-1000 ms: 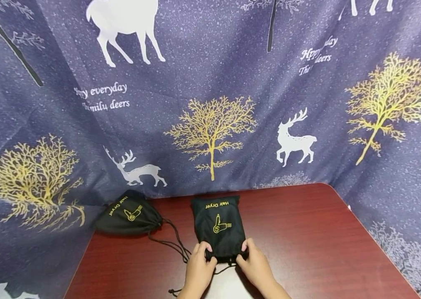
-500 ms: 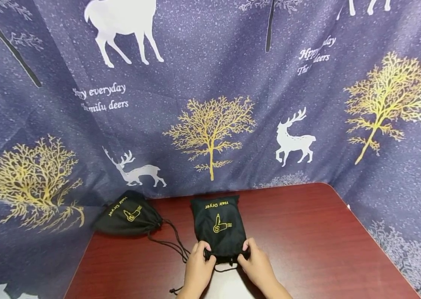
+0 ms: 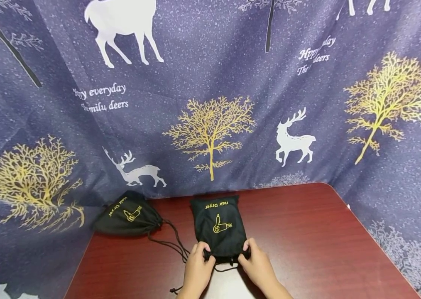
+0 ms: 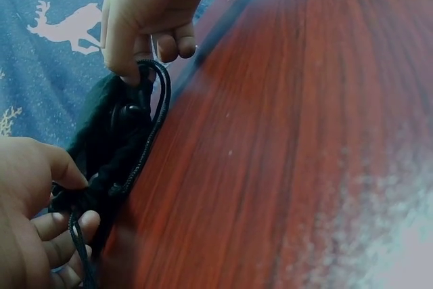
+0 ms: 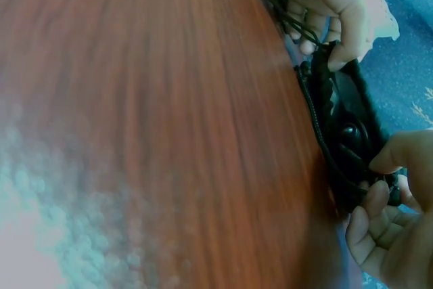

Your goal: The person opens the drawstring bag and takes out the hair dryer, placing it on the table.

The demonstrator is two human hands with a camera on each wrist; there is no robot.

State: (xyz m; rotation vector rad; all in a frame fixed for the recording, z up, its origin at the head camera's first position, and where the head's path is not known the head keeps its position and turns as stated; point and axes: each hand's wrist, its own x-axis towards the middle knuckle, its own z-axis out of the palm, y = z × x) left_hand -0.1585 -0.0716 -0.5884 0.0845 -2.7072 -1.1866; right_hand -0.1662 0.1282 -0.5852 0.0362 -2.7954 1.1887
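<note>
A black drawstring bag (image 3: 219,226) printed "Hair Dryer" in yellow lies on the table, its mouth toward me. My left hand (image 3: 197,268) pinches the left corner of the mouth between thumb and fingers. At the right corner, my right hand (image 3: 257,265) pinches the fabric likewise. The left wrist view shows the mouth of the bag (image 4: 98,137) spread between both hands, with a dark, shiny rounded object (image 4: 128,109) inside. That object (image 5: 350,130) also appears in the right wrist view; its full shape is hidden. A black cord (image 3: 226,270) loops out from the mouth.
A second black "Hair Dryer" bag (image 3: 130,216), drawn closed, lies at the table's back left corner. Its cords (image 3: 175,241) trail toward my left hand. The reddish-brown table (image 3: 307,241) meets a patterned blue cloth (image 3: 233,145) behind and at the sides.
My hands have moved very slightly apart, and the bag's mouth is a little wider between them. The second bag lies where it was.
</note>
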